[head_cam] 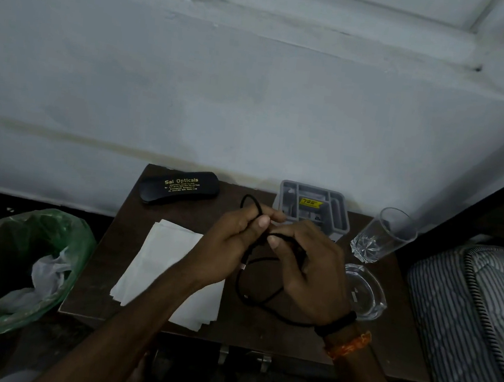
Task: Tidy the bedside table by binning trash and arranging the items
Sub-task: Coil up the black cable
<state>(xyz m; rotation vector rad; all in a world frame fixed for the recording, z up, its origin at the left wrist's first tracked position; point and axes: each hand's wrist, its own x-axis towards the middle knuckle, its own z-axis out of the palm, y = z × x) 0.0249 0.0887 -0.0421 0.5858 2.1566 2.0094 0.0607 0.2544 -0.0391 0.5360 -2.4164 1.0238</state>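
Observation:
Over the middle of the dark wooden bedside table [306, 346], both my hands hold a thin black cable [244, 296]. My left hand [232, 244] pinches a loop of it between thumb and fingers; the loop sticks up behind the fingers. My right hand [311, 268] grips the cable just to the right, fingers curled round it. The rest of the cable hangs in loose curves onto the table below my hands. White tissues [156, 261] lie flat under my left forearm.
A black glasses case [179, 187] lies at the back left. A grey organiser tray [314, 206] stands at the back, with a drinking glass [386, 236] and a glass ashtray [364, 289] on the right. A green-lined bin [19, 266] holding crumpled paper stands left; a striped mattress [473, 323] borders the right.

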